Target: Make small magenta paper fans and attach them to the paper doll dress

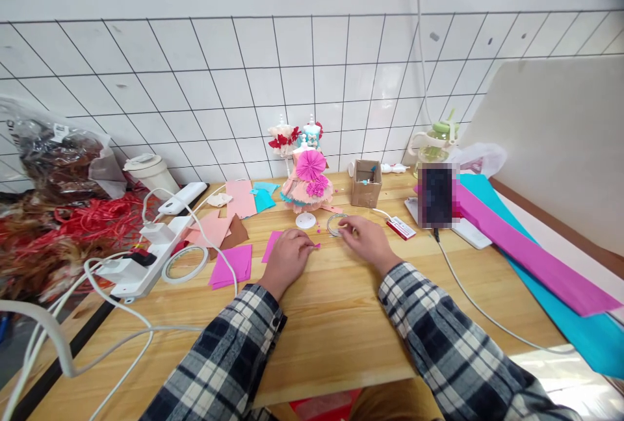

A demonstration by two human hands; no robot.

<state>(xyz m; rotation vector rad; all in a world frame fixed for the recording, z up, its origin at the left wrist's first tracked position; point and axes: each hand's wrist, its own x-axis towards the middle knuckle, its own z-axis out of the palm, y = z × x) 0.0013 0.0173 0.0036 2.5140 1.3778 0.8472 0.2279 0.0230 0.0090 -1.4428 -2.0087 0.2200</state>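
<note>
My left hand [288,257] rests on the wooden table with its fingers pinched around a small magenta paper piece [316,246]. Partly under that hand lies a magenta paper sheet [271,245]. My right hand [366,239] has its fingertips closed at the right edge of a thin coil of wire [333,226]. Just beyond both hands stands a small dress form [307,187] in a peach paper skirt, with a pleated magenta rosette [311,165] on its front and a round white base [305,220]. Tiny magenta scraps lie beside the base.
More magenta sheets [231,266], peach paper [240,199] and a tape roll [185,264] lie left, near a power strip [146,265] with loose cables. A cardboard box [366,184] stands behind my right hand. Rightward are a phone [436,197] and long magenta paper [531,249].
</note>
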